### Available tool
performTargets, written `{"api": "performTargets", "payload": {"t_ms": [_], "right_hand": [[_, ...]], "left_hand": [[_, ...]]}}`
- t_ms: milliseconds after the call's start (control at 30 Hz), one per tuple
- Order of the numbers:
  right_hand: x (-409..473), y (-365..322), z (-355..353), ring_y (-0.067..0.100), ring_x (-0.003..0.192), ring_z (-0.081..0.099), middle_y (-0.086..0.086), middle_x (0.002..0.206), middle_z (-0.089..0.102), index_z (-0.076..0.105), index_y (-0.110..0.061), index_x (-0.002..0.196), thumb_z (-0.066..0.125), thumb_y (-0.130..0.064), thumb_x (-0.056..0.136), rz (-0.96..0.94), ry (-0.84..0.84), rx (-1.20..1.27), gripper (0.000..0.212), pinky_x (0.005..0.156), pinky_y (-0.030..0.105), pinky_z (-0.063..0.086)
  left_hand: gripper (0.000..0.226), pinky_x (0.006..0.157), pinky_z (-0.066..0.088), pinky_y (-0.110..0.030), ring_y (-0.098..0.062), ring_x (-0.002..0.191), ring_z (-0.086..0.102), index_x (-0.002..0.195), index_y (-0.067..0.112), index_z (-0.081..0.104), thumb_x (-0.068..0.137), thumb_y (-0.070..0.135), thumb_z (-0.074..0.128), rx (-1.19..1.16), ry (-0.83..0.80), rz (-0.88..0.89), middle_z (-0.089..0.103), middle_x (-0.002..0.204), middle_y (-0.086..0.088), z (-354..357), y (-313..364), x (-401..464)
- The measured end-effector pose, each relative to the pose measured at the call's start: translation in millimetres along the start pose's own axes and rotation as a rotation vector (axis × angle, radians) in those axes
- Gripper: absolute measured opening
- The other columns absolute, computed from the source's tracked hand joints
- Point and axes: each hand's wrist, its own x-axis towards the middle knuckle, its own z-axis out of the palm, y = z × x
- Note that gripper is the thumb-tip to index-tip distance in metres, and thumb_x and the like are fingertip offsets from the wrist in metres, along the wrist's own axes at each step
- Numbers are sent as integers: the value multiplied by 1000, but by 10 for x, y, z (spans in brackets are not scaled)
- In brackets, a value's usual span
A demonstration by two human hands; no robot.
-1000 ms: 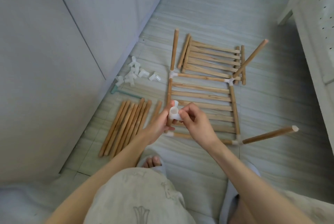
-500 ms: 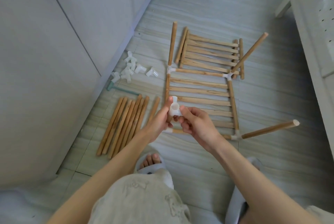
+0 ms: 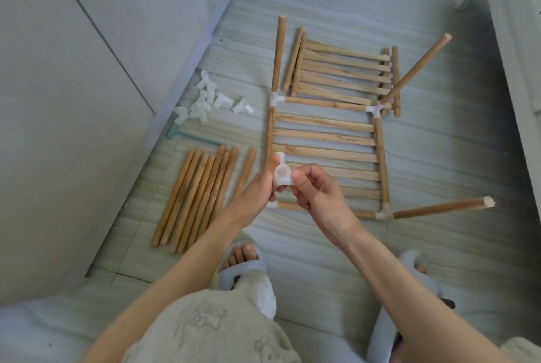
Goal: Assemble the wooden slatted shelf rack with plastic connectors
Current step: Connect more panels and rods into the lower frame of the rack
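Both hands hold one white plastic connector [image 3: 282, 173] above the floor, its round socket facing me. My left hand [image 3: 257, 191] grips it from the left with the thumb up along its side. My right hand [image 3: 314, 195] pinches it from the right. Beneath them lies a slatted shelf panel [image 3: 325, 154] framed by dowels, with connectors at three corners and dowels sticking up at two right corners [image 3: 415, 67] [image 3: 442, 209]. A second slatted panel [image 3: 345, 72] lies farther away. Several loose dowels [image 3: 199, 195] lie to the left.
A heap of spare white connectors [image 3: 210, 102] sits by the cabinet wall [image 3: 87, 99] at left, with a small green tool [image 3: 187, 137] beside it. White furniture [image 3: 515, 40] stands along the right. My slippered feet [image 3: 243, 263] are on the tiled floor.
The view has shifted slightly; my hands have turned the connector a little between them, staying over the panel's near left corner.
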Motion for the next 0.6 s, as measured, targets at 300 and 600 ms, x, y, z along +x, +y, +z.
{"api": "performTargets", "payload": {"t_ms": [300, 600], "right_hand": [[-44, 4, 53, 2, 42, 37, -13, 48, 46, 53, -14, 72, 60, -37, 88, 117, 72, -14, 28, 45, 16, 31], [-59, -6, 109, 6, 35, 24, -13, 40, 30, 42, -15, 62, 46, -52, 91, 209, -27, 41, 46, 37, 16, 22]], "left_hand": [[69, 91, 47, -38, -18, 97, 64, 89, 31, 72, 71, 81, 28, -126, -82, 38, 71, 95, 0, -17, 31, -87], [59, 68, 49, -25, -7, 68, 59, 72, 37, 66, 69, 88, 37, -18, -35, 21, 61, 63, 7, -47, -39, -5]]}}
